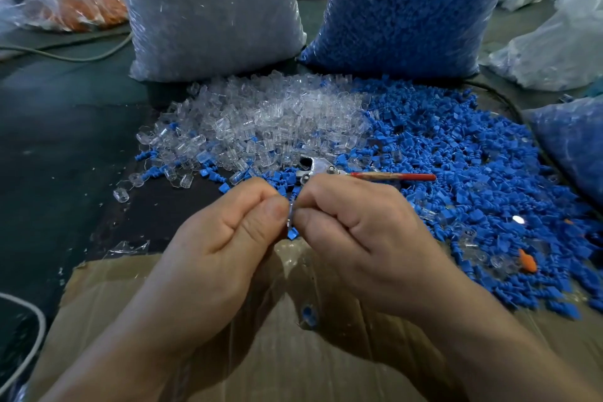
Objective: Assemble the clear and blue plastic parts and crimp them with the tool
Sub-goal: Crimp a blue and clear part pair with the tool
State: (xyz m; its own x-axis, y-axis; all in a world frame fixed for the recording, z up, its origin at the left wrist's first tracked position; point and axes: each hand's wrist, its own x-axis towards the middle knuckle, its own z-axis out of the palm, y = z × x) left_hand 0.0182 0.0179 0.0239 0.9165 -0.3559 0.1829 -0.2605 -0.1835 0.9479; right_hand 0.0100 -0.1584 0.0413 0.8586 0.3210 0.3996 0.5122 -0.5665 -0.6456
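Observation:
My left hand (228, 238) and my right hand (355, 232) meet fingertip to fingertip at the centre, pinching a small clear and blue part (291, 225) between them; its blue tab pokes out below the fingers. Just behind my hands the crimping tool (329, 170) lies on the table, metal head to the left and red handle pointing right. A heap of clear parts (261, 121) spreads behind it, and a heap of blue parts (456, 160) lies to the right.
A big bag of clear parts (208, 10) and a big bag of blue parts (411, 6) stand at the back. A cardboard box (261, 336) sits under my wrists with one assembled piece (308, 315) in it. More bags (567, 137) crowd the right; a bag with orange pieces (81, 13) lies far left.

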